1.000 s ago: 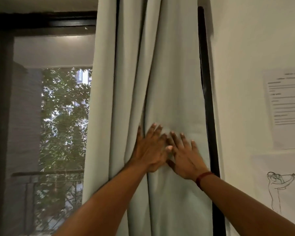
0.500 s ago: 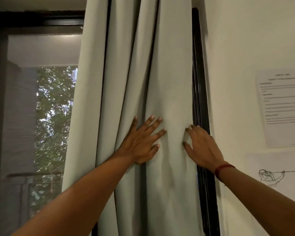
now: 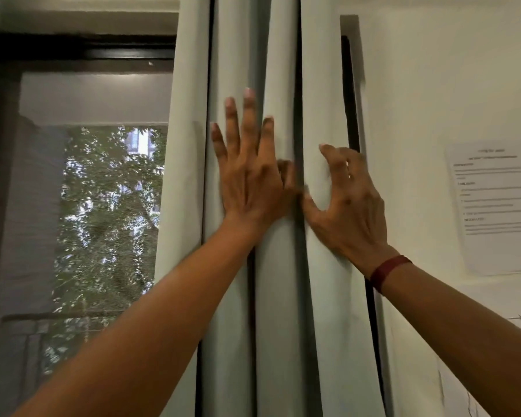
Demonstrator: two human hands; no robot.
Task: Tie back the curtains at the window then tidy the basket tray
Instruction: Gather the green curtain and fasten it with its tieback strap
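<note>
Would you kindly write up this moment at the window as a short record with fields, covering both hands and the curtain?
curtain: pale grey-green fabric curtain, bunched in vertical folds, no tie visible
left: left hand, fingers straight, pressing flat on the folds
right: right hand, fingers curled, gripping a fold
wrist: dark red wristband on the right wrist
window: dark-framed window, tree outside
wall: printed white paper sheet

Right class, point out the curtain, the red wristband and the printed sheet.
curtain (image 3: 275, 311), head view, middle fold.
red wristband (image 3: 389, 270), head view, band's middle.
printed sheet (image 3: 497, 206), head view, sheet's centre.
</note>
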